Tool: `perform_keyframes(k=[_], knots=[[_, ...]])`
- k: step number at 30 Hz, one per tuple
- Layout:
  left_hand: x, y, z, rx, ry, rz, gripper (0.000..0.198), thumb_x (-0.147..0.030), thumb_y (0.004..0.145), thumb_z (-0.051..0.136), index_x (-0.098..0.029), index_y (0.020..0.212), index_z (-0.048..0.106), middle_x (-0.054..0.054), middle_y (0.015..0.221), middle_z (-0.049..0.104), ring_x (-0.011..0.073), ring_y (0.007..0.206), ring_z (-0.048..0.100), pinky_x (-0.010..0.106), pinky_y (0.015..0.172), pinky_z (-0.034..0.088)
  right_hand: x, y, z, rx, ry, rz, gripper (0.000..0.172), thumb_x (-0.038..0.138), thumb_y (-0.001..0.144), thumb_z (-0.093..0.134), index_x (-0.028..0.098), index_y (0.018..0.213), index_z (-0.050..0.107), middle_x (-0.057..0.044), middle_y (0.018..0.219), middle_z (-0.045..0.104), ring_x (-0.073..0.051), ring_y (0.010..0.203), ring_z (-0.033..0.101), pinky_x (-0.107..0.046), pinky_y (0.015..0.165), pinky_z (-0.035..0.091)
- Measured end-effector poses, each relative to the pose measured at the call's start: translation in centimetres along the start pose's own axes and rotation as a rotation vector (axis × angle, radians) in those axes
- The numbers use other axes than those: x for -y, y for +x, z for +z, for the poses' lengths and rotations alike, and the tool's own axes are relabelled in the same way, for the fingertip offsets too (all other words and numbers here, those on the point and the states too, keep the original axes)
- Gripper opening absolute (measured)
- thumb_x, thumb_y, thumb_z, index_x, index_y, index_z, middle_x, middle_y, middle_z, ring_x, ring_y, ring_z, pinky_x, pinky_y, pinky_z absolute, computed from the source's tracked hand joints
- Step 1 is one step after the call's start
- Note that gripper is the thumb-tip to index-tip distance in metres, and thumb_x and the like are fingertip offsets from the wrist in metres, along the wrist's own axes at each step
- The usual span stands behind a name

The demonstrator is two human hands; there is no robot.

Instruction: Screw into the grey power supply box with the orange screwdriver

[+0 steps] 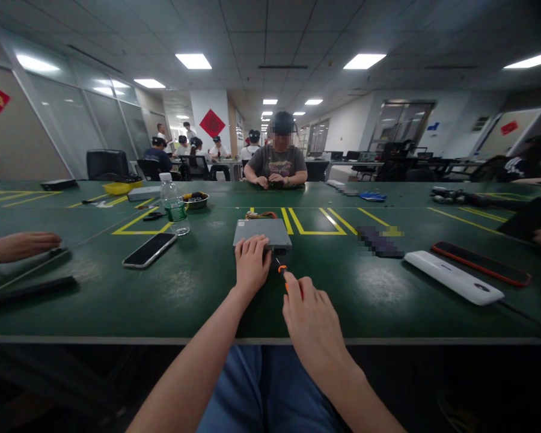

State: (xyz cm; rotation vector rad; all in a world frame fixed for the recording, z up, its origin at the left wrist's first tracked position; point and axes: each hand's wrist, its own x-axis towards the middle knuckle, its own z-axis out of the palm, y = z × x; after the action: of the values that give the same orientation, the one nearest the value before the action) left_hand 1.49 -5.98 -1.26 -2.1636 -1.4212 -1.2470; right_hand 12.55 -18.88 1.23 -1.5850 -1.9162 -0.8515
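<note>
A grey metal box (270, 230) with wires at its back lies on the green table in front of me. My left hand (251, 260) rests on its top and front left edge, fingers held close together. In my right hand (310, 300) is an orange-handled screwdriver (282, 269), its fingers wrapped round the handle. The thin shaft points up and left, its tip at the front face of the box, near the black socket. Whether the tip sits in a screw is too small to tell.
Left of the box are a phone (150, 249), a water bottle (174, 207) and a metal bowl (195, 200). A white device (453, 278) and an orange-edged phone (480, 263) lie right. Another person (277, 162) sits opposite; other people's hands show at both sides.
</note>
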Motion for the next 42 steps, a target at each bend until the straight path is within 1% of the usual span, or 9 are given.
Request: perform_keyframes(k=[3,8,12,15,22,27,31,36,42], knots=[[-0.1,0.0,-0.1,-0.004,0.001,-0.003,0.026,-0.024,0.084,0.046,-0.025,0.109,0.052,0.003,0.119,0.058,0.0195,0.114,0.047,0.041,0.104,0.024,1.0,-0.2,0.0,0.014,-0.018,-0.009,0.03,0.017,0.092,0.023,0.014,0.103,0.05,-0.008,0.069,0.06,-0.018,0.052,0.057,-0.03,0.051,0.04],[-0.1,0.0,-0.2,-0.006,0.01,0.0,0.026,-0.024,0.083,0.046,-0.025,0.109,0.052,0.003,0.118,0.058,0.0195,0.115,0.047,0.041,0.104,0.024,1.1,0.2,-0.3,0.152,0.003,0.178,0.025,0.033,0.093,0.028,0.017,0.087,0.047,-0.002,0.045,0.056,-0.019,0.035,0.055,-0.024,0.035,0.026],[-0.1,0.0,-0.1,-0.006,0.013,0.001,0.026,-0.023,0.084,0.046,-0.025,0.109,0.051,0.003,0.119,0.057,0.0187,0.115,0.047,0.04,0.104,0.024,0.1,0.1,-0.4,0.197,0.117,0.289,0.028,0.036,0.094,0.024,0.019,0.082,0.043,-0.002,0.043,0.056,-0.02,0.034,0.056,-0.023,0.034,0.022],[0.0,0.0,0.0,-0.002,0.014,-0.003,0.025,-0.023,0.083,0.046,-0.025,0.108,0.051,0.003,0.119,0.057,0.0188,0.115,0.047,0.041,0.104,0.024,-0.4,-0.7,0.0,0.209,0.343,0.407,0.029,0.039,0.093,0.022,0.02,0.084,0.042,-0.001,0.046,0.058,-0.019,0.037,0.058,-0.022,0.035,0.026],[-0.1,0.0,-0.1,-0.003,0.001,-0.011,0.025,-0.023,0.083,0.046,-0.025,0.108,0.052,0.003,0.118,0.058,0.0199,0.114,0.047,0.042,0.104,0.024,1.6,-2.5,1.7,0.283,1.252,0.713,0.031,0.05,0.09,0.025,0.021,0.093,0.035,0.007,0.048,0.052,-0.012,0.034,0.05,-0.02,0.037,0.037],[0.0,0.0,-0.2,0.006,0.003,-0.003,0.025,-0.023,0.084,0.045,-0.025,0.108,0.051,0.003,0.119,0.057,0.0191,0.115,0.046,0.041,0.104,0.024,2.4,-2.4,2.5,0.008,1.004,0.581,0.029,0.041,0.09,0.033,0.019,0.106,0.039,-0.002,0.076,0.057,-0.014,0.061,0.059,-0.026,0.054,0.047],[0.0,0.0,-0.1,0.003,0.009,-0.001,0.025,-0.023,0.084,0.046,-0.025,0.108,0.051,0.003,0.119,0.057,0.0188,0.116,0.046,0.041,0.104,0.024,2.4,-2.1,2.8,-0.184,0.8,0.397,0.019,0.029,0.09,0.036,0.02,0.101,0.049,-0.01,0.102,0.047,-0.015,0.075,0.057,-0.031,0.067,0.049],[0.0,0.0,-0.1,0.005,0.004,-0.004,0.025,-0.023,0.084,0.045,-0.025,0.108,0.051,0.003,0.12,0.057,0.0186,0.116,0.046,0.04,0.105,0.023,2.4,-2.4,3.0,-0.16,0.785,0.322,0.013,0.026,0.088,0.043,0.02,0.085,0.054,-0.008,0.102,0.045,-0.016,0.084,0.057,-0.031,0.072,0.05],[0.1,0.1,-0.2,0.015,0.0,0.001,0.025,-0.024,0.084,0.046,-0.024,0.108,0.051,0.002,0.121,0.056,0.018,0.116,0.045,0.04,0.105,0.022,2.7,-2.5,2.9,-0.119,0.711,0.219,0.029,0.019,0.089,0.036,0.015,0.116,0.045,-0.015,0.12,0.048,-0.019,0.109,0.053,-0.031,0.081,0.051]])
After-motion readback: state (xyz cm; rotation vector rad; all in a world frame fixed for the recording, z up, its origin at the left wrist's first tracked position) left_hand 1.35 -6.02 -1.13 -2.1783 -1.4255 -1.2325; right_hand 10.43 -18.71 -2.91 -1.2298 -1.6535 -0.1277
